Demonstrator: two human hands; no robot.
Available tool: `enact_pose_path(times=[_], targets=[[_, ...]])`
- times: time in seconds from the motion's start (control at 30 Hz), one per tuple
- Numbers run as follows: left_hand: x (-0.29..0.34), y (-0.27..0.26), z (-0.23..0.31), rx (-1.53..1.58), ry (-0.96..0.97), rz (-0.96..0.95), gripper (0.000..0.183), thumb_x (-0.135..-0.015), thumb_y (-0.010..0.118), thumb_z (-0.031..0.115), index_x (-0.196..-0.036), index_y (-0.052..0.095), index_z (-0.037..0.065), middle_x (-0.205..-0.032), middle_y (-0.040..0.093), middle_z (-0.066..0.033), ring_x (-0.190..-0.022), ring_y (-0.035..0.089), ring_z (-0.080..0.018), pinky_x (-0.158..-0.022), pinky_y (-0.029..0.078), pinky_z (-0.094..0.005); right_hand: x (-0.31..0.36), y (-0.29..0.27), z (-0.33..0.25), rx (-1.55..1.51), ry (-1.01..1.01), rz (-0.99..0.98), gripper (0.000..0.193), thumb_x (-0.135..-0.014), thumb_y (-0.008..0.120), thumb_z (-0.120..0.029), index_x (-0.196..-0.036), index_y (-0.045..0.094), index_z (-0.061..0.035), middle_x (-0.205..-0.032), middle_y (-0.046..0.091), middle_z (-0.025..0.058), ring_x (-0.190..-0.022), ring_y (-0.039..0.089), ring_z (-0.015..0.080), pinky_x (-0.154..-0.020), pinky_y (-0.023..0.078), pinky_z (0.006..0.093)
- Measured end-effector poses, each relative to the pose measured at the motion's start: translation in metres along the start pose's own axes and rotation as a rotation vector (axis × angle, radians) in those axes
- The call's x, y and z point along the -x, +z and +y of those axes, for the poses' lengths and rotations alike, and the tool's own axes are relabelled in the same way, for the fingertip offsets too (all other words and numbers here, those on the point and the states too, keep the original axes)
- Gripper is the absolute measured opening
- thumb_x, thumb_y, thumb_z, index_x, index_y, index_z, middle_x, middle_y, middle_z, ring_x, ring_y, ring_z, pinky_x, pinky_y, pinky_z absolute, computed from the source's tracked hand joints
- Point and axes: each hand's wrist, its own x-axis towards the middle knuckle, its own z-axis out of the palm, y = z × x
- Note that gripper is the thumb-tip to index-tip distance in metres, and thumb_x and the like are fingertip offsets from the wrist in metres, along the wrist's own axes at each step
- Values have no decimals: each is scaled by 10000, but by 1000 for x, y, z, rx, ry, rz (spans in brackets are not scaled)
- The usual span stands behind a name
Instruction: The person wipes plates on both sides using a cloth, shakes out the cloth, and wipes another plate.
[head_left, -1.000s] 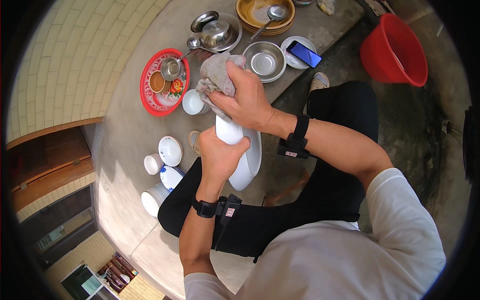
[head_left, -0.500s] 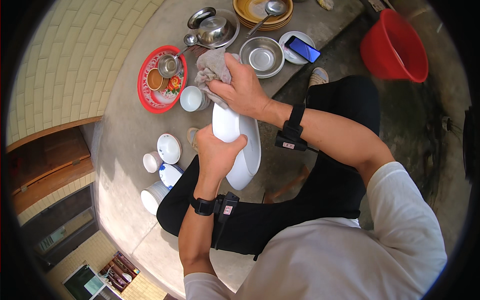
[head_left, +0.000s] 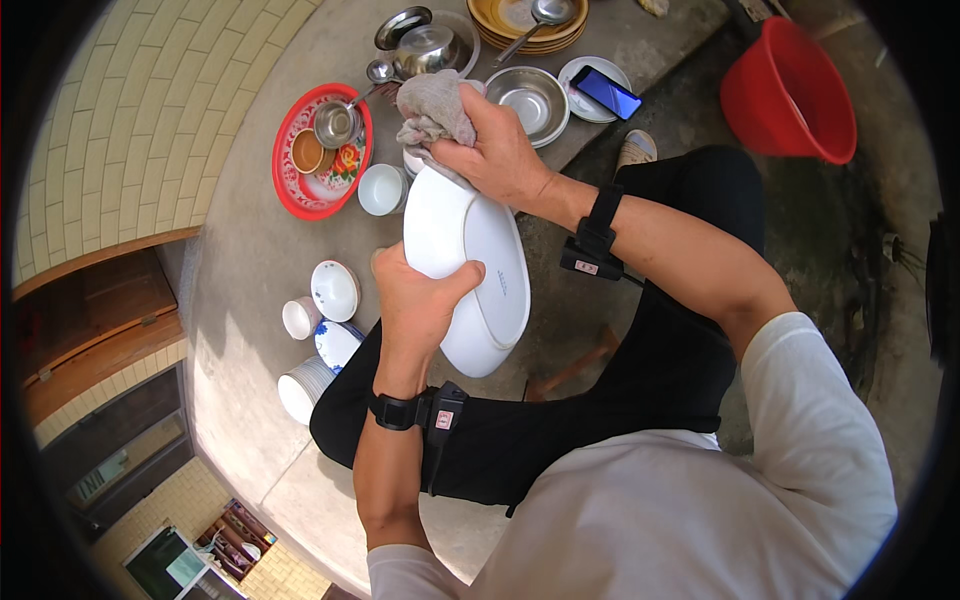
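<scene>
Above my lap a white oval dish is tilted so that its underside faces me. My left hand grips its left side, thumb across the base and fingers hidden beneath. A crumpled grey cloth is bunched in my right hand at the dish's far end, where it touches the rim. Just beyond the dish stand white bowls, and a steel bowl sits past my right hand.
A red floral basin holds a ladle and a brown bowl. Brown plates carry a spoon. A phone lies on a white plate. Stacked white dishes stand left of my knee; a red bucket is far right.
The dish has turned so more of its underside shows. My left hand has shifted slightly left with it, and my right hand with the cloth has moved a little right and farther away.
</scene>
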Motion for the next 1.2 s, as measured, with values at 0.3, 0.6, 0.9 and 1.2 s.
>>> enact_pose_path(times=[0.3,0.6,0.9,1.2], targets=[[-9,-13,-9,77,23,-62,276,-734,795,-13,-996,736,-78,-901,758,-88,-787,709,-151,-735,570,-316,22,9,-16,17,-186,-120,388,-803,778,-133,-1053,513,1,-980,666,272,-926,634,515,-769,530,496],[-14,-17,-16,32,-39,-57,245,-717,784,-12,-951,736,-63,-863,747,-61,-757,691,-129,-685,553,-312,34,18,-21,91,-242,-143,445,-800,801,-75,-1182,585,3,-1018,704,192,-925,703,397,-800,557,393],[-1,-11,3,-97,81,-40,219,-732,777,14,-928,726,-70,-847,749,-67,-739,687,-137,-690,557,-320,10,11,3,43,81,-8,373,-855,703,-80,-1193,587,27,-981,752,193,-890,759,305,-790,578,395],[-7,-4,-9,-104,-5,-27,240,-718,792,16,-933,729,-71,-838,751,-68,-750,694,-145,-703,562,-327,11,19,-17,-86,-32,34,372,-816,764,-146,-1088,559,1,-888,693,228,-839,686,447,-740,560,480]])
